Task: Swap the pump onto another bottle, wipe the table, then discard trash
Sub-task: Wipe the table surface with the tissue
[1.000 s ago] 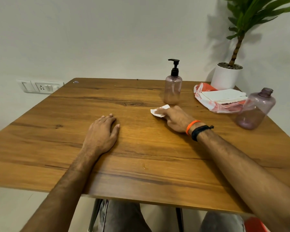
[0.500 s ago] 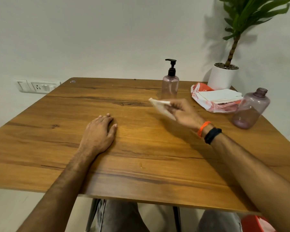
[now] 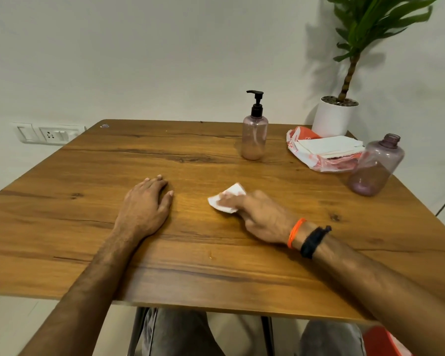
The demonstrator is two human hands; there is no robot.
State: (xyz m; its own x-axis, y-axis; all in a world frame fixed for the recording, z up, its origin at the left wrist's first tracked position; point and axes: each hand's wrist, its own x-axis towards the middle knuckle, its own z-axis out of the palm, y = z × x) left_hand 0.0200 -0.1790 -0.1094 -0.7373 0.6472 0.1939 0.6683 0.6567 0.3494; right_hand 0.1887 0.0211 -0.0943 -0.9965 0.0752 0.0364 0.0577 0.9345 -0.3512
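Note:
My right hand (image 3: 265, 218) presses a white tissue (image 3: 228, 199) onto the middle of the wooden table (image 3: 88, 227), fingers curled over it. Palm down, my left hand (image 3: 145, 209) rests flat on the table to the left of the tissue and holds nothing. A slim pink bottle (image 3: 254, 140) with the black pump (image 3: 256, 104) on it stands upright at the back centre. A wider pink bottle (image 3: 375, 167) with an open neck stands at the right edge.
A red-and-white plastic packet (image 3: 316, 160) with a stack of white tissues (image 3: 329, 146) lies at the back right, in front of a white plant pot (image 3: 333, 118). Something red (image 3: 382, 341) shows below the table at the lower right. A wall socket (image 3: 49, 134) sits left.
My right hand lifted the tissue off the table near the pump bottle, then brought it down closer to me at the table's middle. My left hand stayed put.

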